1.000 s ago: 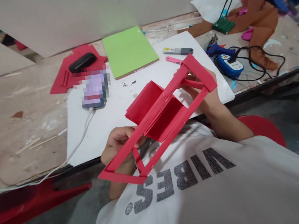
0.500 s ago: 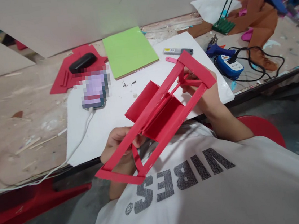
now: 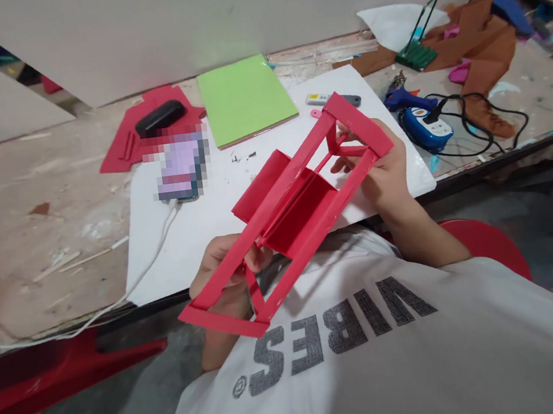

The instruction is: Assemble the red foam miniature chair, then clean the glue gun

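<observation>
A long red card frame (image 3: 288, 215) with a folded box-like middle is held in the air above my lap, slanting from lower left to upper right. My left hand (image 3: 224, 270) grips its near end, fingers curled round one long rail. My right hand (image 3: 383, 174) holds the far end, fingers pinched on the thin cross struts there. Both hands are closed on the frame. The frame hangs over the front edge of a white sheet (image 3: 198, 223) on the table.
On the table lie a green board (image 3: 243, 98), a phone (image 3: 178, 168) on a white cable, a black case (image 3: 159, 117) on red card scraps, a utility knife (image 3: 331, 97), a blue glue gun (image 3: 401, 97), a blue-white socket (image 3: 425, 127) and brown card pieces (image 3: 480, 41). A red stool (image 3: 487, 241) stands at my right.
The frame has tilted slightly, its far end drawing a little nearer and lower. My right hand's fingers have shifted on the end struts. My left hand's grip is unchanged.
</observation>
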`<state>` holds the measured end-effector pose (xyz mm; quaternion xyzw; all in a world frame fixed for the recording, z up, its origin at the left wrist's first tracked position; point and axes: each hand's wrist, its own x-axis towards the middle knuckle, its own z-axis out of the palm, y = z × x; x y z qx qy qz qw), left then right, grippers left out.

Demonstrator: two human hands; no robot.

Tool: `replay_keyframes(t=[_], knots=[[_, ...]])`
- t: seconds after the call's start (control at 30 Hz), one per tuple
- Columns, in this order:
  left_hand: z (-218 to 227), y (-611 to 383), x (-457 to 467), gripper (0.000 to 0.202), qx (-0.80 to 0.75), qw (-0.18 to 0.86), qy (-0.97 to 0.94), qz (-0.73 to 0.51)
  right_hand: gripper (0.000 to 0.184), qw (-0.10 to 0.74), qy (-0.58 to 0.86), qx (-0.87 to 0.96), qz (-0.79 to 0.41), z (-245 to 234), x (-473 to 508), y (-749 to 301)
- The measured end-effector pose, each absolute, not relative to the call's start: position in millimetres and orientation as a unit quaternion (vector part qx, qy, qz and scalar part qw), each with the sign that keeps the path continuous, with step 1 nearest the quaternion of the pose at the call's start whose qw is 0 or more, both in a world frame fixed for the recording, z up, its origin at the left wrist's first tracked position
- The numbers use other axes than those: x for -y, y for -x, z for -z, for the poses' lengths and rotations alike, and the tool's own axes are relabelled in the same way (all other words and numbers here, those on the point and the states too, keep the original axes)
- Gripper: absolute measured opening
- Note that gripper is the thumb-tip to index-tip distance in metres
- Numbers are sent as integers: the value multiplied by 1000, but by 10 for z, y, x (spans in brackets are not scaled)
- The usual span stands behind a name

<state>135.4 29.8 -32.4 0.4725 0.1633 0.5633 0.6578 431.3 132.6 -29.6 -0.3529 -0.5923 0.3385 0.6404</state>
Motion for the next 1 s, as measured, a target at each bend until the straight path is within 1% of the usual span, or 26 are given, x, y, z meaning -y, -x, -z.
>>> replay_keyframes(t=[0.07,0.13,0.27,0.4,0.57,0.73,0.9,1.0], knots=[[364,-1326,-297,25,-126,649,-506,-554,52,645,349,594,-332,318,-1327,-4323],[391,-1311,-278,21,-126,642,-517,-552,48,644,365,594,-314,308,-1306,-4330],[425,-1294,-221,21,-170,644,-503,-550,44,641,385,594,-297,252,-1251,-4321],[441,-1286,-181,18,-164,662,-490,-542,44,644,378,590,-308,201,-1226,-4290],[437,-1272,-148,20,-190,674,-472,-536,38,655,358,578,-329,173,-1218,-4275],[436,-1278,-160,16,-178,675,-481,-531,41,639,374,591,-320,178,-1227,-4293],[376,-1310,-186,22,-180,647,-492,-553,45,647,370,586,-317,180,-1241,-4296],[329,-1309,-186,20,-207,655,-494,-533,45,646,369,587,-319,179,-1238,-4305]])
